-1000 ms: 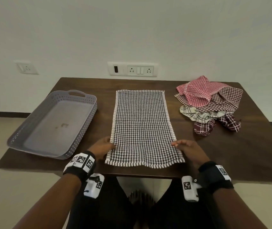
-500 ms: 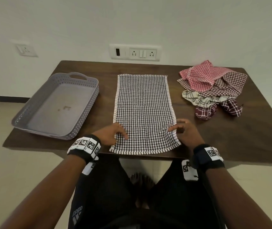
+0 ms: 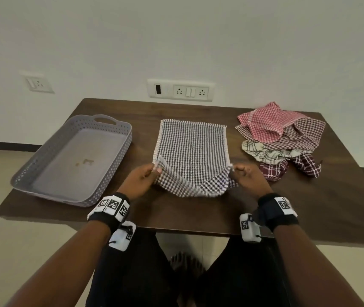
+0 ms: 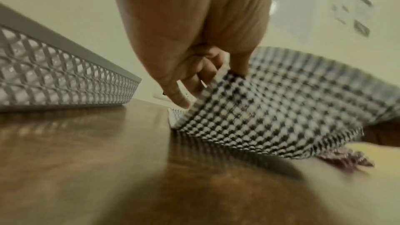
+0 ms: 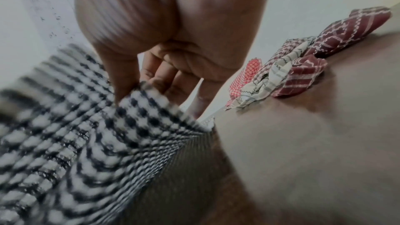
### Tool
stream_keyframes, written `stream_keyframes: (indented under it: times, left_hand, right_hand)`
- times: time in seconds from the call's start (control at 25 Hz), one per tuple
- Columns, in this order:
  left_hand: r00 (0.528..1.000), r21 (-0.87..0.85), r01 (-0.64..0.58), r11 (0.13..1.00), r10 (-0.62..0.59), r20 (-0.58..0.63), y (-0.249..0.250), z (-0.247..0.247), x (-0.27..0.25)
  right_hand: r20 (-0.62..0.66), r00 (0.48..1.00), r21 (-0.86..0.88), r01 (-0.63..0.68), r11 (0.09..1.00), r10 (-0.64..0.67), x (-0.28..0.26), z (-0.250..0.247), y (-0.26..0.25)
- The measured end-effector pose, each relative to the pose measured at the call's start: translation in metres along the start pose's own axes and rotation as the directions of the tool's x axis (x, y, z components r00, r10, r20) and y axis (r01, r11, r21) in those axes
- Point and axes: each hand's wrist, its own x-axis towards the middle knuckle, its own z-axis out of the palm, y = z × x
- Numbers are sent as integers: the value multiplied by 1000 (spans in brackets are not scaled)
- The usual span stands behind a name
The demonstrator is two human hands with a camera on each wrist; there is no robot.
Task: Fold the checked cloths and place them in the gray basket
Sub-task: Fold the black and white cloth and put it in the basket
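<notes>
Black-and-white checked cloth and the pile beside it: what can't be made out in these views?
- How many cloths are in the pile: head view, they overlap and bunch together.
- Cloth's near hem: head view, lifted and curled over by the left hand and right hand.
- Weave detail and fingertip contact: both wrist views, motion blur.
- Table under the cloth: covered.
- Marks on the gray basket floor: too small.

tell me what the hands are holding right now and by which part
Both hold the black-and-white checked cloth: the left hand pinches its near left corner, the right hand its near right corner, lifted off the table.
</notes>
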Motion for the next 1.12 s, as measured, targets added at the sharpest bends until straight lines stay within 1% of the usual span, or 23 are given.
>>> stream_keyframes:
  times: [0.04, 0.08, 0.12, 0.16, 0.2, 0.24, 0.28, 0.36, 0.44, 0.52, 0.56, 0.6, 0.64, 0.68, 0.72, 0.76, 0.8, 0.88, 0.92, 0.96, 1.0, 1.04, 1.12]
  left_hand:
    - [994, -41, 38, 998, -42, -102, 1, 2, 7]
    - [980, -19, 108, 994, -110, -168, 2, 5, 12]
    - [969, 55, 191, 980, -179, -170, 0, 10, 15]
    - [961, 162, 269, 949, -253, -112, -4, 16, 18]
    - [947, 254, 318, 913, -320, -38, -11, 23, 18]
    - [934, 306, 333, 892, -356, 21, -16, 28, 17]
    - [931, 315, 325, 892, -360, 60, -20, 31, 14]
    - [940, 306, 272, 912, -320, 119, -22, 32, 6]
    - [944, 264, 218, 940, -272, 189, -16, 31, -1]
    - [960, 146, 165, 975, -193, 201, -6, 25, -3]
    - [973, 66, 144, 987, -153, 171, 0, 21, 1]
    - [986, -2, 127, 992, -126, 113, 6, 16, 9]
    - [992, -41, 122, 992, -121, 30, 11, 12, 21]
    - [988, -48, 138, 989, -141, -66, 18, 9, 35]
    - [973, -47, 170, 984, -175, -148, 20, 7, 52]
    - [957, -48, 220, 974, -225, -182, 19, 7, 67]
    - [945, -51, 276, 960, -281, -165, 13, 9, 81]
    - [919, -36, 393, 919, -394, -27, 0, 18, 89]
    - [904, -27, 427, 904, -427, 9, -8, 24, 85]
    - [904, -18, 428, 904, -428, -3, -16, 30, 78]
    - [913, 5, 407, 913, -407, -31, -20, 34, 68]
    - [925, 32, 378, 925, -377, -51, -25, 37, 59]
    - [938, 68, 346, 936, -343, -55, -29, 41, 44]
  right_hand:
    - [-25, 999, -18, -41, 999, 41, 9, 0, 3]
    - [-32, 994, -58, -104, 993, 103, 17, 1, 8]
    - [-25, 983, -149, -181, 972, 179, 23, 0, 18]
    - [-7, 970, -279, -234, 931, 242, 26, -1, 29]
    - [5, 958, -398, -261, 879, 286, 25, -1, 40]
    - [2, 952, -463, -270, 844, 306, 21, -4, 51]
    - [-3, 953, -466, -269, 843, 302, 13, -7, 57]
    - [12, 964, -397, -239, 886, 265, -7, -13, 59]
    - [53, 969, -279, -217, 935, 240, -23, -18, 58]
    - [50, 974, -126, -215, 969, 222, -27, -22, 42]
    - [35, 978, -66, -204, 977, 206, -24, -23, 32]
    - [4, 982, -41, -186, 982, 186, -17, -24, 20]
    - [-32, 988, -12, -154, 988, 153, -8, -23, 7]
    - [-76, 987, 26, -136, 990, 138, 2, -24, -4]
    - [-121, 981, 76, -141, 987, 149, 14, -22, -8]
    - [-135, 974, 93, -170, 981, 182, 26, -20, -9]
    - [-127, 966, 63, -219, 974, 226, 36, -17, -6]
    - [-90, 956, -158, -290, 944, 279, 51, -17, 21]
    - [-103, 953, -253, -301, 920, 283, 52, -18, 35]
    - [-132, 951, -304, -308, 901, 281, 48, -17, 43]
    - [-159, 950, -313, -308, 898, 270, 43, -18, 51]
    - [-182, 951, -313, -297, 902, 250, 37, -18, 59]
    - [-208, 949, -290, -289, 912, 235, 23, -18, 64]
